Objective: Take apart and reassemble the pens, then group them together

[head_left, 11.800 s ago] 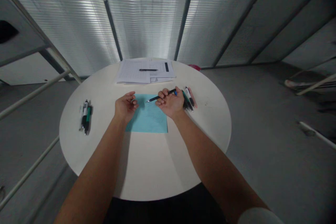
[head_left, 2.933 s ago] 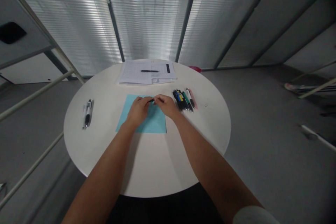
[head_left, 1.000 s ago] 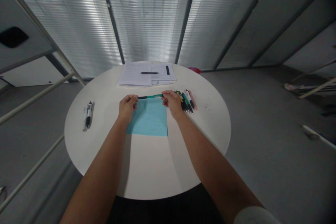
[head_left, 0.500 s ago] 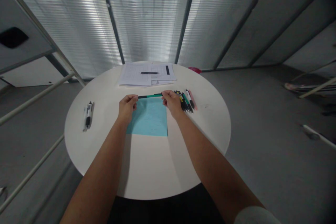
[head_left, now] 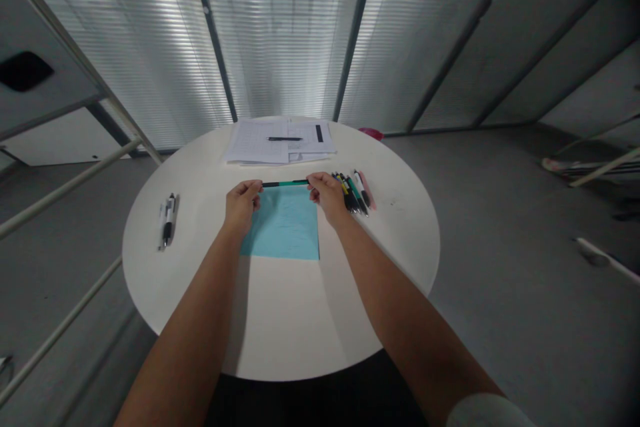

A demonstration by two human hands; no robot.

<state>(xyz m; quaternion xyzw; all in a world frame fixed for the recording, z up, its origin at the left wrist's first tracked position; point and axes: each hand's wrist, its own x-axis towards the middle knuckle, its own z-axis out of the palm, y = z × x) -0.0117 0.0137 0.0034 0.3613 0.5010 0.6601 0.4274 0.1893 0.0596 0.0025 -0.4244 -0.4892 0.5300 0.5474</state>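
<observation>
A green and black pen (head_left: 286,183) is held level between my two hands, over the far edge of a light blue sheet (head_left: 285,227). My left hand (head_left: 243,203) pinches its black left end. At the other end, my right hand (head_left: 324,193) grips it between thumb and fingers. Several pens (head_left: 353,193), yellow, green and black among them, lie just right of my right hand, with a white and black pen (head_left: 362,188) and a pink item (head_left: 369,191) beside them.
The round white table (head_left: 300,313) carries stacked papers (head_left: 257,141) at its far side, with a dark pen (head_left: 285,139) on top. White and black pens (head_left: 169,220) lie at the left. Metal rails (head_left: 70,190) stand left of the table.
</observation>
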